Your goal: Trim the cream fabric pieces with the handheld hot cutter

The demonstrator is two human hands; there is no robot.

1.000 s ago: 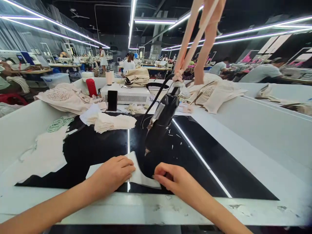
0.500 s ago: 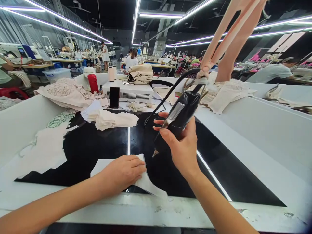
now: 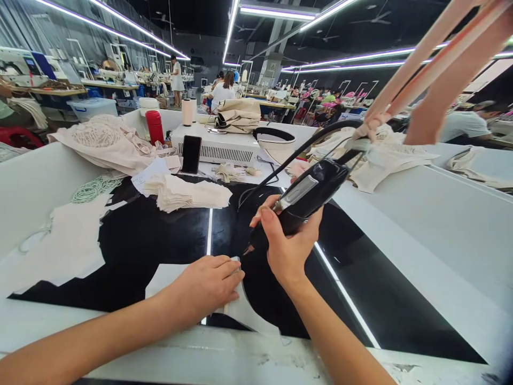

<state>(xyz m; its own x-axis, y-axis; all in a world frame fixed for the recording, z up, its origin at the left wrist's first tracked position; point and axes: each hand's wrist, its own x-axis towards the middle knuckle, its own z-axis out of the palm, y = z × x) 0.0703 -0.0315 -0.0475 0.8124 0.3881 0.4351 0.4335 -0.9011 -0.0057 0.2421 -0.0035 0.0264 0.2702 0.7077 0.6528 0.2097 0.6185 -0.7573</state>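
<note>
Covering most of the white table (image 3: 401, 230) is a glossy black panel (image 3: 156, 235), in which ceiling lights show as bright streaks; the table's near edge is scuffed. Low white walls bound it left and right. Along the far side stand a box with a slotted front (image 3: 218, 149), a dark phone (image 3: 191, 154) propped upright, a red bottle (image 3: 154, 127) and thread spools (image 3: 187, 112). A stack of cream fabric pieces (image 3: 196, 193) lies across the panel's far edge, with a coil of green cord (image 3: 91, 189) farther left. Beyond is a large workroom with sewing machines, tube lights (image 3: 276, 12) and several people at work. The right grip (image 3: 293, 248) is closed around a black handheld tool (image 3: 315, 187), held tilted above the panel, glossy, with a silver plate on its side and a narrow tip pointing down-left, near the left fingertips. Peach fabric strips (image 3: 404, 85) are knotted at its upper end. The left grip (image 3: 214, 280) lies palm-down over a white fabric piece (image 3: 244, 313) with a concave right edge, near the table's front; whether the fingers close on it cannot be told.
</note>
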